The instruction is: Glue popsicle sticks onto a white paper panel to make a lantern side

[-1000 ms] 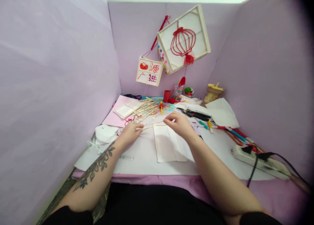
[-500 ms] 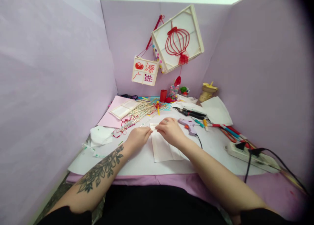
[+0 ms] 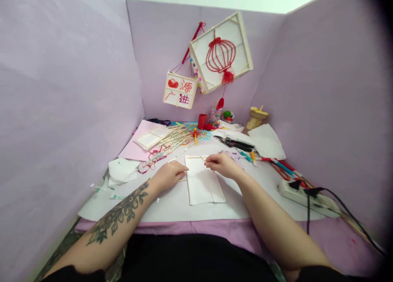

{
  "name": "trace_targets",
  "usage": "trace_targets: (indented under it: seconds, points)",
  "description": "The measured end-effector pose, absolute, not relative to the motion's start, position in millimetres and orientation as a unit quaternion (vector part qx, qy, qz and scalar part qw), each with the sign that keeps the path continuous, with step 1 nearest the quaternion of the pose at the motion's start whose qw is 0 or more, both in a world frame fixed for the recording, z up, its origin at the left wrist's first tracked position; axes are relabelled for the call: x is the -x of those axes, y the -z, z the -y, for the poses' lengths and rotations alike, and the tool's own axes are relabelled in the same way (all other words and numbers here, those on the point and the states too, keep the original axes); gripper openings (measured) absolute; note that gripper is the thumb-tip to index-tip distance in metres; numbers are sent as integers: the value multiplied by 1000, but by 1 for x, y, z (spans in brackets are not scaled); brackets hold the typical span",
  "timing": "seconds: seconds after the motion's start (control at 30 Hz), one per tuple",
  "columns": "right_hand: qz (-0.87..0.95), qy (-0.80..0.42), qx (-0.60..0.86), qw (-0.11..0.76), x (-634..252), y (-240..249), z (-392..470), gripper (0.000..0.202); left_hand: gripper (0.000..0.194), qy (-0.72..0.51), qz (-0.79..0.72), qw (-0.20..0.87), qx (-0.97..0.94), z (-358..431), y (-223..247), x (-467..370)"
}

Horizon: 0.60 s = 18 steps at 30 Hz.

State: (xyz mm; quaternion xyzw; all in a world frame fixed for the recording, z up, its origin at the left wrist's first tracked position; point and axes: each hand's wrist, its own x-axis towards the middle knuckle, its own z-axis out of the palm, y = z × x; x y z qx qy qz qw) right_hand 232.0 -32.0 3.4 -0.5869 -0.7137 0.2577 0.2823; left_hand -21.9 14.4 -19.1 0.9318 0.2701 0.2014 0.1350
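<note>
A white rectangular paper panel (image 3: 202, 187) lies in front of me, with thin pale strips along its top and side edges. My right hand (image 3: 222, 164) is closed in a pinch on a thin wooden stick (image 3: 202, 158), held slantwise over the panel's upper right part. At the panel's left edge my left hand (image 3: 170, 173) rests low with its fingers stretched towards the paper, one fingertip touching the edge. Another thin stick (image 3: 182, 180) pokes out beside the left hand's fingers; the hand hides the rest of it.
Bamboo sticks (image 3: 176, 136) and a small frame (image 3: 152, 137) lie at the back left. To the right are pruning shears (image 3: 235, 142), a glue gun (image 3: 230, 154) partly hidden by my right hand, markers (image 3: 246, 155) and a power strip (image 3: 307, 196). A lantern-decorated frame (image 3: 221, 54) hangs behind.
My hands have come apart from the panel's top edge. The left moved left and down to its left edge; the right moved right with the stick. More of the panel shows.
</note>
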Motion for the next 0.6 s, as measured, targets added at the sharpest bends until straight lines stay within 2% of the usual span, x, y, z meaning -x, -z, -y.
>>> trace_targets:
  seconds: [0.13,0.37,0.5,0.6]
  points:
    - [725,-214,601,260,-229,0,31,17,18,-154,-299,111,-935,-14,12,28]
    - [734,-210,596,249,-231,5,30,17,19,-38,-330,115,-936,-18,0,47]
    - [746,-207,586,240,-228,4,30,17,15,-74,-368,49,-926,-22,-1,49]
    - [765,-195,575,215,-223,6,30,17,18,-126,-324,66,-935,-16,-1,43]
